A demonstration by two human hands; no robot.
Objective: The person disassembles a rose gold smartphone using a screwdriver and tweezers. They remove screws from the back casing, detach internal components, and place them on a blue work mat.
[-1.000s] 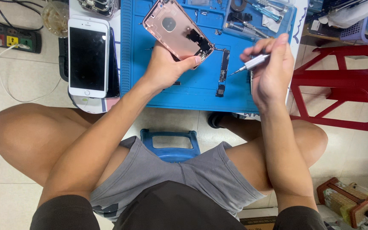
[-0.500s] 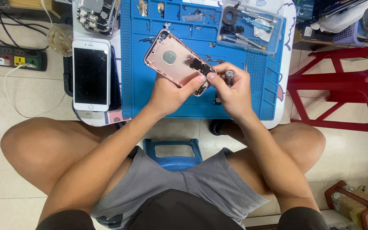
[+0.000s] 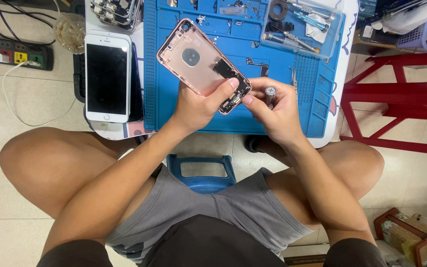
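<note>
At the far left a power strip (image 3: 19, 53) is seen on the tiled floor, with a white cable running from it. Beside it, on the white table's (image 3: 346, 74) left part, a white smartphone (image 3: 107, 75) is laid face up with its screen dark, just left of the blue work mat (image 3: 282, 123). Over that mat a rose-gold phone housing (image 3: 198, 62) is held tilted, its open inside turned upward; it is gripped at its lower end by the left hand (image 3: 198, 105), the thumb pressed on the near corner and the fingers closed beneath it. Just to the right, the right hand (image 3: 273, 106) is closed around a silver-handled screwdriver (image 3: 270, 94) — the round cap points up toward the camera, and the tip is hidden among the fingers next to the housing's lower edge. Farther right, a clear tray (image 3: 302, 27) of tools is set on the mat's upper corner, and a red plastic stool (image 3: 401, 99) stands on the floor beyond the table.
</note>
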